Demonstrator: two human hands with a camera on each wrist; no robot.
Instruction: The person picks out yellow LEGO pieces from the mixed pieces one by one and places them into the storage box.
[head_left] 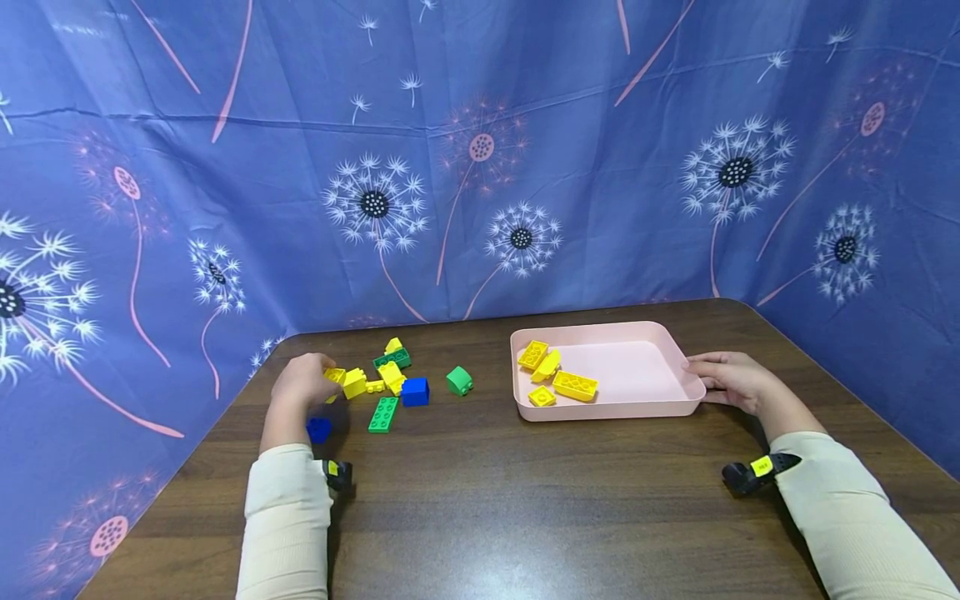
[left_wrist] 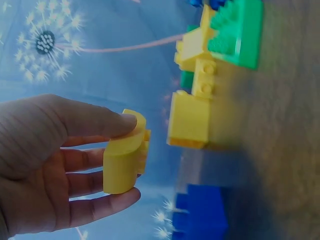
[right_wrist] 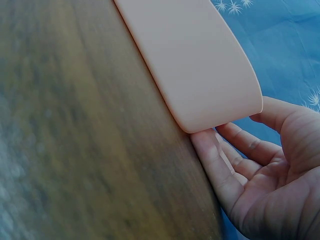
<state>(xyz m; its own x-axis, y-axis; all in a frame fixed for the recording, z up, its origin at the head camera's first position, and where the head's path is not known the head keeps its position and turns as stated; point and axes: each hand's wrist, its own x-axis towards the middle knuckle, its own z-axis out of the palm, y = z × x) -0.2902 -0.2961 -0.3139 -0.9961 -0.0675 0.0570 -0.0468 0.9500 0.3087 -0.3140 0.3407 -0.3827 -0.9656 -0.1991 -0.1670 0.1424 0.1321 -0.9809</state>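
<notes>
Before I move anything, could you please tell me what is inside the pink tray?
In the head view, four yellow blocks lie toward the left end of the pink tray. Whatever is directly beneath them is covered, so I cannot tell.

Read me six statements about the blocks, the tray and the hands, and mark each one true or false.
1. The left hand holds a yellow block. True.
2. The right hand holds a green block. False: that hand touches the tray.
3. The tray is pink. True.
4. The tray is empty. False: four yellow blocks lie in it.
5. Blue blocks are outside the tray. True.
6. Every green block is inside the tray. False: the green blocks are outside it.
</notes>
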